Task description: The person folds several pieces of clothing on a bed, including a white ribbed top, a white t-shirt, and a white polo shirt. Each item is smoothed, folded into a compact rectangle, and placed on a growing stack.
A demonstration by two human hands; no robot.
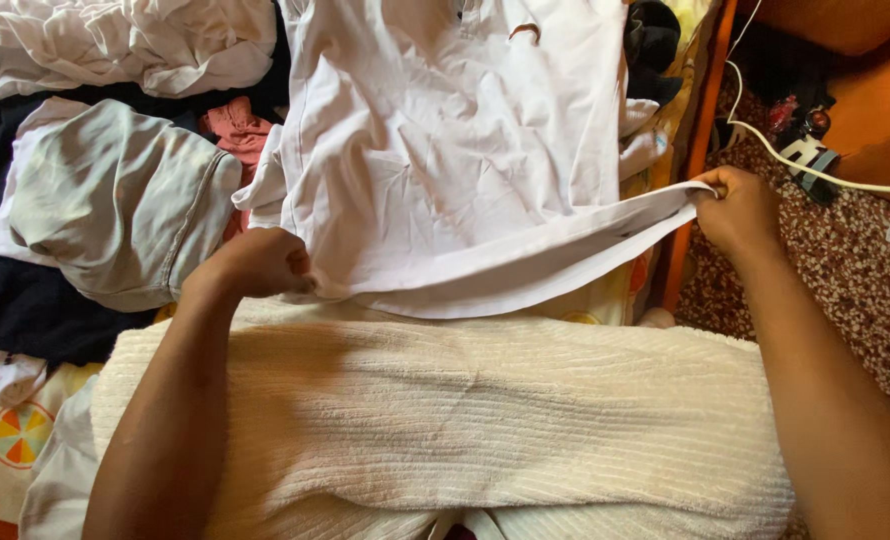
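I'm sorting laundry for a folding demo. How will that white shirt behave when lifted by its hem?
Probably floppy: the white shirt sags between the left hand and right hand, which pinch its hem. Likely light, since the cloth looks thin and creased. It may drag on the ribbed cream towel below.
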